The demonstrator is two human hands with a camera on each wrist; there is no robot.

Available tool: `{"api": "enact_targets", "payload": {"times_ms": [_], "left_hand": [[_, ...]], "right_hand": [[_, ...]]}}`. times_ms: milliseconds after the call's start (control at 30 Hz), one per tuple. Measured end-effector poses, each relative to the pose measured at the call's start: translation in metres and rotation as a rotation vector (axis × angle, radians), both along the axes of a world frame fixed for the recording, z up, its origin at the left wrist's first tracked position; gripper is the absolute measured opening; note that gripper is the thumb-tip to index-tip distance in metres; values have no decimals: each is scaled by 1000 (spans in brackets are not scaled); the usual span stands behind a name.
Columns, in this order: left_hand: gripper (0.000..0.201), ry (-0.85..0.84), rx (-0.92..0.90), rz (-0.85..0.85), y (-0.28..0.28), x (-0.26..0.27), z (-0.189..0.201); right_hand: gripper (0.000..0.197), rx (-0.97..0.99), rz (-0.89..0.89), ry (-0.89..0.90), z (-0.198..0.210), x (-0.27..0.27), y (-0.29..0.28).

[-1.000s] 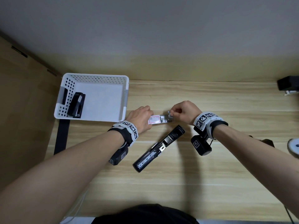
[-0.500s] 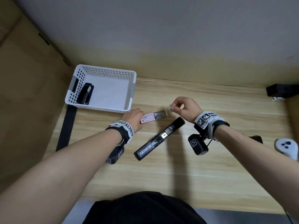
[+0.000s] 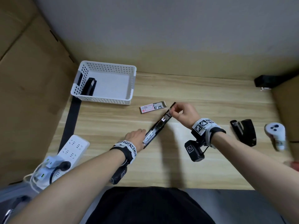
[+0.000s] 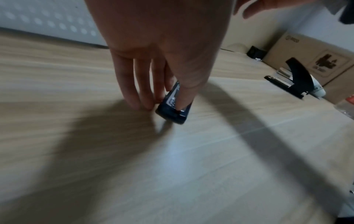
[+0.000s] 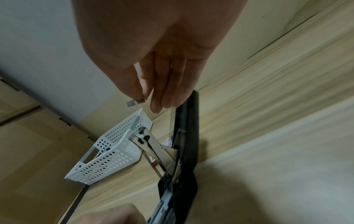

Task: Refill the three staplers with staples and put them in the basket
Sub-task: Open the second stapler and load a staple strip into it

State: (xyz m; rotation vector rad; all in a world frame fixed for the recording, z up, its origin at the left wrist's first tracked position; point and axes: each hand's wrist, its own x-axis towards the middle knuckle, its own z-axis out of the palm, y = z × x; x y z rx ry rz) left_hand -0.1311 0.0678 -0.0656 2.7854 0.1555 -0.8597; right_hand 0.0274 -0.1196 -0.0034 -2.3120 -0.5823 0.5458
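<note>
A black stapler (image 3: pixel 159 125) lies swung open diagonally on the wooden table (image 3: pixel 202 167), its metal staple channel facing up. My left hand (image 3: pixel 142 135) grips its near end between thumb and fingers, as the left wrist view shows (image 4: pixel 164 104). My right hand (image 3: pixel 172 111) pinches a short silver staple strip (image 5: pixel 134 103) just above the stapler's far half (image 5: pixel 186 133). The staple box (image 3: pixel 152 107) lies slid open beyond the stapler. A second black stapler (image 3: pixel 88 86) stands in the white basket (image 3: pixel 103 100). A third stapler (image 3: pixel 244 131) lies at the right.
A white controller (image 3: pixel 275 132) lies beside the third stapler. A white power strip (image 3: pixel 72 148) with plugs sits at the table's front left. Cardboard panels (image 3: pixel 32 94) stand left and right; a black device (image 3: pixel 265 81) sits at the back right corner.
My left hand let go of the staple box and came back to grip the stapler's near end. My right hand carried the staple strip down over the stapler. The head view shifted.
</note>
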Motion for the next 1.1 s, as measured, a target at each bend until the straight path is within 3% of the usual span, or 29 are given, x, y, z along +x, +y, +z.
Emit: {"api": "enact_targets", "payload": {"times_ms": [333,667,900,1100], "left_hand": [[34,-109,3,-29,-25,28,-8],[54,-311,-59,-155,-65,102,-31],[51,-327,-189,-130,-84,124,-35],[46,-382,-291,-7,-27,78,-37]], "right_hand": [[16,15,-159,158,-42,-55,-70],[21,27,-200,206,-81,-66,-115],[16,-40,-186,230,-100,-58,-106],[9,-116,-27,241,-107,-56,-56]]}}
